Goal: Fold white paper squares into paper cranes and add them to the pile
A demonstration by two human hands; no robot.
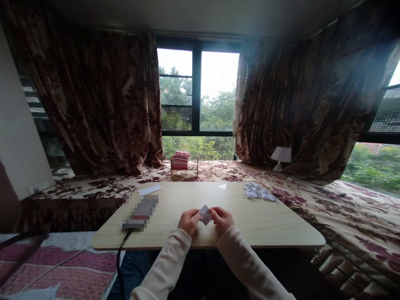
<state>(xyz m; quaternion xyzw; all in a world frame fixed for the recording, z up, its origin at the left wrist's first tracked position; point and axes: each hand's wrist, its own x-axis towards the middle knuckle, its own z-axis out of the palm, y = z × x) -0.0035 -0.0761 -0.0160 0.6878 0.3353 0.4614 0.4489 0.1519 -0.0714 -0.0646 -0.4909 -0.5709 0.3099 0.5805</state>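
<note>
Between my hands a small folded piece of paper (205, 216), pale and diamond-shaped, is held up just above the near part of the table. My left hand (188, 221) pinches its left corner between thumb and fingers. On the other side, my right hand (222, 219) grips the right corner in the same way. A pile of small folded papers (258, 192) lies at the table's back right. Near the back edge rests a small white paper triangle (222, 186), and a stack of white paper strips (150, 190) is at the back left.
The pale wooden table (175, 237) has rounded corners. A pixelated dark device (140, 214) with a black cable (120, 258) lies on its left side. Behind are a small rack with pink striped cloths (180, 160), a white lamp (281, 155) and a window seat with a floral cover.
</note>
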